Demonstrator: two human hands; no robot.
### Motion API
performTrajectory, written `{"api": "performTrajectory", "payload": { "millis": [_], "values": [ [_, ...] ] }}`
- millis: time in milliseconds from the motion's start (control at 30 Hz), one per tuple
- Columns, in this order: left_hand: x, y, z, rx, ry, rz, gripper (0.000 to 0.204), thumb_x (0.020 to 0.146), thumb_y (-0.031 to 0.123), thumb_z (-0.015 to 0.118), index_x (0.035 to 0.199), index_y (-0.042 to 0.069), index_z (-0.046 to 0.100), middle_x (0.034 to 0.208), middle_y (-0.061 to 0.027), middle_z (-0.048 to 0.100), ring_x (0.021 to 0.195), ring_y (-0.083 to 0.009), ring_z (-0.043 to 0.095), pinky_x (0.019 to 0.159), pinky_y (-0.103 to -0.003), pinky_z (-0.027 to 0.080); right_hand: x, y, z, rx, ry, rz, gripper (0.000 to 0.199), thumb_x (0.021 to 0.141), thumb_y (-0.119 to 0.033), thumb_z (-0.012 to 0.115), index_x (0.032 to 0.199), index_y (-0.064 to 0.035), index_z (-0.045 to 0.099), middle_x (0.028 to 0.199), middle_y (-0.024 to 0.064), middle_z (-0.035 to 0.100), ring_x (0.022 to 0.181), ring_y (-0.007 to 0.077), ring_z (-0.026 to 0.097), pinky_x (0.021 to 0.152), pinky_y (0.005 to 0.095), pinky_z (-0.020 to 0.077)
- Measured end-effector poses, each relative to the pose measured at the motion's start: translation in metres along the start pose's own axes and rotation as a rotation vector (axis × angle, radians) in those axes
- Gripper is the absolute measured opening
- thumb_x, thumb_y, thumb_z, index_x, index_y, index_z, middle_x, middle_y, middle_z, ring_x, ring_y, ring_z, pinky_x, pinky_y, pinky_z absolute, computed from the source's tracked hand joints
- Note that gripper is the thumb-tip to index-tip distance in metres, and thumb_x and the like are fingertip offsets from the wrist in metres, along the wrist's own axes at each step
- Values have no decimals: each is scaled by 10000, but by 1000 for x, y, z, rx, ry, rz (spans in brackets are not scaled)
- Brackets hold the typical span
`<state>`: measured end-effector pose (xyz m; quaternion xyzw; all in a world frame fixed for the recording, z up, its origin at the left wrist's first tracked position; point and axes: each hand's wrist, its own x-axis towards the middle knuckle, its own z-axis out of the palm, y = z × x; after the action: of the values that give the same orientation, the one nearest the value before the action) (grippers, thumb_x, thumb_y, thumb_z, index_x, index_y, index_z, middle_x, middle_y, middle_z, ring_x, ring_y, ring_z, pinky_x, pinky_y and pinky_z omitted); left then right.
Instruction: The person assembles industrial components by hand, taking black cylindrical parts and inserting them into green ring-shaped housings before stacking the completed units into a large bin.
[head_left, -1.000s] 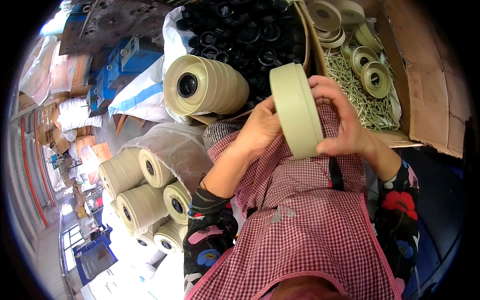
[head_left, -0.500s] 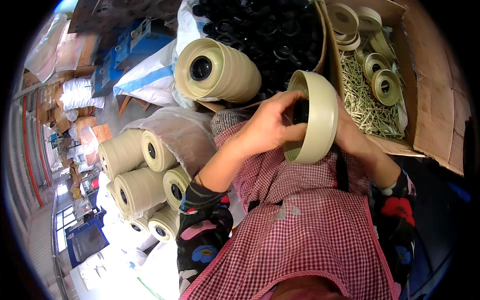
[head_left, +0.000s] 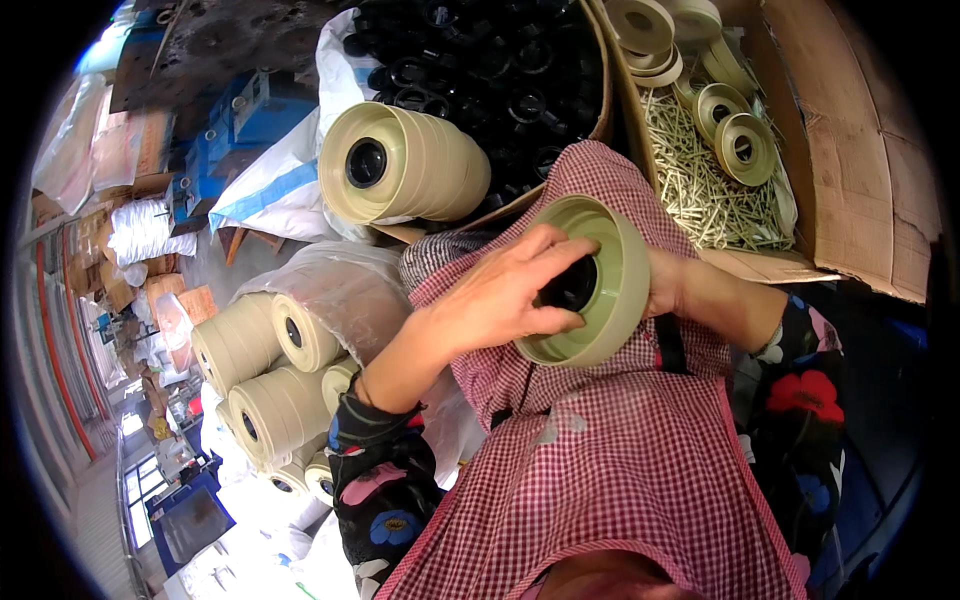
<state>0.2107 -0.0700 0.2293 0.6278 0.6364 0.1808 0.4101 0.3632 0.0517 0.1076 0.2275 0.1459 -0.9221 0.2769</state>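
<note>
A beige round plastic cup (head_left: 622, 285) with a deep rim is tilted toward me above my lap. My right hand (head_left: 664, 284) grips it from behind on the right side, its fingers mostly hidden by the cup. The fingers of my left hand (head_left: 505, 290) reach into the cup's mouth and are closed on a black round plastic piece (head_left: 572, 286) at its centre. From this view I cannot tell whether the black piece is seated in the cup. To the upper left lies a stack of nested beige cups (head_left: 440, 165) with a black centre.
A carton of black plastic pieces (head_left: 490, 60) stands ahead. At the right, an open cardboard box (head_left: 845, 150) holds beige sticks (head_left: 690, 185) and several beige discs (head_left: 745, 150). More nested stacks (head_left: 280, 410) lie at the left beside clear plastic sheeting (head_left: 350, 290).
Both hands have lowered the cup and shifted it left, closer to my lap. The cup's mouth has turned more toward me, showing its inside and the black piece.
</note>
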Motion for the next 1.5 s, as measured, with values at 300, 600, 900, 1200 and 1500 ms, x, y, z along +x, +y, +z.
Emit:
{"api": "performTrajectory", "payload": {
  "millis": [300, 600, 900, 1200, 1500],
  "values": [
    [7, 0, -20, -107, 59, 94, 673, 646, 148, 722, 1249, 34, 447, 1180, -144, 481, 1101, -280, 498, 918, -354, 421, 7, -7, 7, -31, -133, -218, 388, 895, -411, 476, 1027, -56, 562, 873, 65, 623, 684, 159, 625, 531, 328, 536],
    [-25, -6, -99, 352, 637, -177, 687, 608, 174, 768, 1234, 84, 500, 1067, -96, 556, 945, -226, 565, 788, -323, 466, -12, -71, -3, -495, 236, -585, 231, 916, -189, 473, 926, 0, 605, 714, 65, 589, 502, 117, 554, 442, 239, 479],
    [-54, -128, -130, 230, 638, -644, 636, 722, 227, 721, 1262, -1, 475, 1164, -218, 525, 1032, -287, 557, 895, -347, 437, 6, -167, -293, -1421, 1524, -477, 426, 857, -349, 522, 1203, -100, 529, 1153, 150, 585, 1014, 316, 574, 878, 389, 443],
    [-29, -103, -118, 392, 816, -792, 671, 716, 222, 737, 1282, 7, 450, 1114, -208, 536, 991, -291, 550, 868, -349, 442, 12, -159, -347, -1314, 1383, -20, 607, 841, -415, 529, 1308, -41, 427, 1273, 209, 491, 1128, 330, 513, 941, 393, 422],
    [-38, -114, -101, 649, 900, -621, 663, 719, 240, 731, 1271, 8, 446, 1057, -186, 506, 992, -289, 499, 880, -355, 413, 9, -139, -310, -1604, 1332, 154, 600, 855, -431, 510, 1289, -20, 460, 1359, 168, 405, 1281, 312, 335, 1044, 391, 330]
  ]
}}
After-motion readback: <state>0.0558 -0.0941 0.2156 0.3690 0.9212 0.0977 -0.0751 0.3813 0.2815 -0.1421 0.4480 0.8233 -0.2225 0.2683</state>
